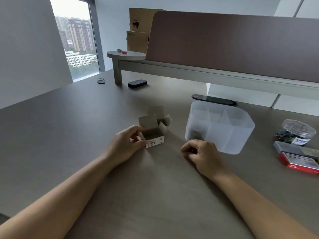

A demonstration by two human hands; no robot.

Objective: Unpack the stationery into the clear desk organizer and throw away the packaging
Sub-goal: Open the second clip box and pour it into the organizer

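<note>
Print on the small box [154, 143] — too blurred to read.

1 view only, head-worn, wide-angle. It looks forward and down across the desk [86, 118] from the near edge, seated height, both forearms entering from the bottom corners. Left hand [125, 145] and right hand [203, 155] sit close below the lens, mid-frame. The far edge with its partition panel [233, 44] fills the upper right; a window [76, 40] shows at upper left. Straight lines bow toward the margins. No second view to compare overlap.
</note>
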